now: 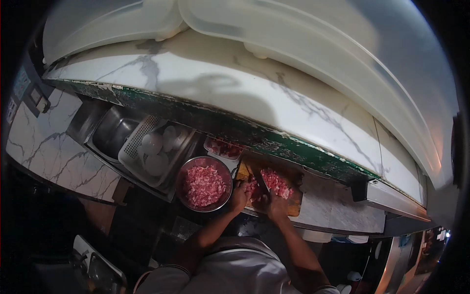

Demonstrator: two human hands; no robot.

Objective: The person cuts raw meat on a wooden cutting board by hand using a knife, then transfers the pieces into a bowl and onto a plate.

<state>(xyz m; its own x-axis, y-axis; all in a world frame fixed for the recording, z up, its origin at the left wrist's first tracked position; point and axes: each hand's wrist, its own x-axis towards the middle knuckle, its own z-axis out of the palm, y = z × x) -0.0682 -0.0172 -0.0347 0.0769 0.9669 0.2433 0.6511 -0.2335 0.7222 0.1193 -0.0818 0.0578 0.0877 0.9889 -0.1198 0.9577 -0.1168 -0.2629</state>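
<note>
A wooden cutting board (293,209) lies on the counter in front of me. My right hand (278,205) grips a knife (260,179) whose dark blade slants away to the far left over the board. Chopped red and white meat (277,183) is heaped right of the blade. At the board's left edge, my left hand (239,197) is closed, its fingers bent against a darker piece of meat (252,190) beside the knife; the fingertips are partly hidden. Left of that hand stands a round metal bowl (182,200) full of chopped meat (205,185).
Behind the bowl is a tray (237,156) of red meat. Farther left, a white perforated basket (131,142) and white rounded dishes (155,147) sit by a metal sink (111,128). A marble-patterned shelf (196,73) with a chipped green edge overhangs the counter, carrying large translucent containers (293,39).
</note>
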